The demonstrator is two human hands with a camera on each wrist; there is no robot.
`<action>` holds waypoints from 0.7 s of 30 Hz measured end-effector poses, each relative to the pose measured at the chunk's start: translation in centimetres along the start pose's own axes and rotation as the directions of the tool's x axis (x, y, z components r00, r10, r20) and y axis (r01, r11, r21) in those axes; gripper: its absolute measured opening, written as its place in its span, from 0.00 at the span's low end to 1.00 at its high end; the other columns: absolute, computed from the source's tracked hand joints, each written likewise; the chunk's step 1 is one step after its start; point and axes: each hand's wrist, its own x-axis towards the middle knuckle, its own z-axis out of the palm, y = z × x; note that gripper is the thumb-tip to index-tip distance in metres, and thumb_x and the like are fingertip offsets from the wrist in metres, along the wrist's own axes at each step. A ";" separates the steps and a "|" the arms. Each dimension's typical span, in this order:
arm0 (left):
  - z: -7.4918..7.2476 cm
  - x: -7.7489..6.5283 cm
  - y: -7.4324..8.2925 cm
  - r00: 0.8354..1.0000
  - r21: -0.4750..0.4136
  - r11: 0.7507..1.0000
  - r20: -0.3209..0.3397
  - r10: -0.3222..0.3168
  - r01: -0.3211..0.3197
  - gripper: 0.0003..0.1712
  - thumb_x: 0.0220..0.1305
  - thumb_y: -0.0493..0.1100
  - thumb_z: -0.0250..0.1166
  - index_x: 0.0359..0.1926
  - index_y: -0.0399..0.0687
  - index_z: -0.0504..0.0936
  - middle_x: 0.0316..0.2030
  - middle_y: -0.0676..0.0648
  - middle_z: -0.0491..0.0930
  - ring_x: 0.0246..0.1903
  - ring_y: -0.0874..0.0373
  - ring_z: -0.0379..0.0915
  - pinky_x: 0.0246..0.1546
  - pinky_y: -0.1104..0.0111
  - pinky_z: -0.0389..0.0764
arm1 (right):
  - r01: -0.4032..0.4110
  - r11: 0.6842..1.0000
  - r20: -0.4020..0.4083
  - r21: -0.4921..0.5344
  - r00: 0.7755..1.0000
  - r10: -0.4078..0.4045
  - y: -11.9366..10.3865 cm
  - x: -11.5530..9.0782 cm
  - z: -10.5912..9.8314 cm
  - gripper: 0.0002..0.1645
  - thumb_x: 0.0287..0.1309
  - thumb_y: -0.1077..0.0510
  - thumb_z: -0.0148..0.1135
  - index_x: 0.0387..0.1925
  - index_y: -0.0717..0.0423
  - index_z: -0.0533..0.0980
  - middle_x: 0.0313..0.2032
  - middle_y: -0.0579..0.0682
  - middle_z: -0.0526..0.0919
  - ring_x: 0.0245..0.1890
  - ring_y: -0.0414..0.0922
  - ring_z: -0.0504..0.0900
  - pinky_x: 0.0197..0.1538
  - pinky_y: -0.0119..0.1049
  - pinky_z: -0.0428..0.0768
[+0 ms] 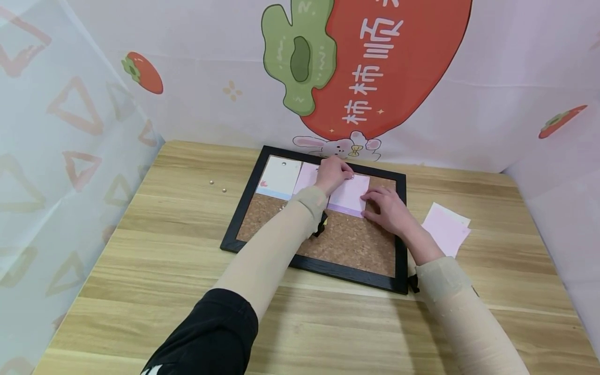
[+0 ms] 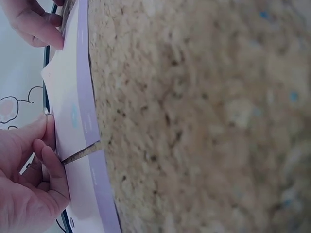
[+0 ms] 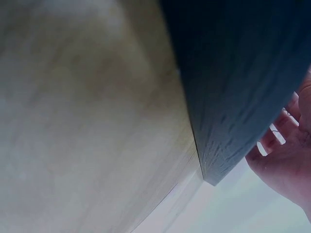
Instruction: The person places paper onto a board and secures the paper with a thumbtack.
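Observation:
My left hand (image 1: 332, 176) is at the top edge of a pink note sheet (image 1: 349, 194) on a cork board (image 1: 349, 239). Thumb and forefinger pinch a small shiny push pin (image 2: 46, 112) there. My right hand (image 1: 388, 208) touches the right side of that sheet, thumb and fingertips spread along its edge. Left of it, partly behind my left hand, lies another pink note sheet (image 1: 305, 176). A white note sheet (image 1: 279, 177) with a pin near its top sits at the board's upper left. In the right wrist view, my right hand (image 3: 286, 155) shows beyond the frame's side.
The board's black frame (image 1: 347, 274) rests on a wooden table (image 1: 154, 250). Two small pins (image 1: 224, 190) lie left of the board. Loose note sheets (image 1: 445, 226) overlap on the table to the right. A printed cloth (image 1: 211, 67) hangs behind.

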 end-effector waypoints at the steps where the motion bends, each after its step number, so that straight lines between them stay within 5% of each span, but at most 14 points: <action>1: 0.0 0.0 0.0 1.000 -0.002 1.000 -0.004 -0.002 0.002 0.09 0.67 0.47 0.67 0.41 0.52 0.92 0.48 0.53 0.87 0.56 0.56 0.76 0.62 0.61 0.72 | -0.001 1.000 0.000 0.000 1.000 0.001 0.0 0.0 0.0 0.24 0.60 0.57 0.69 0.55 0.63 0.79 0.61 0.64 0.76 0.63 0.62 0.69 0.70 0.60 0.65; 21: -0.3 -0.1 0.2 0.999 -0.023 0.999 0.019 -0.030 0.031 0.11 0.67 0.48 0.66 0.41 0.50 0.91 0.49 0.51 0.85 0.56 0.54 0.76 0.62 0.59 0.72 | 0.002 1.000 -0.005 -0.002 1.000 -0.002 0.2 0.1 0.1 0.24 0.60 0.57 0.70 0.55 0.63 0.79 0.61 0.64 0.77 0.63 0.62 0.69 0.70 0.60 0.66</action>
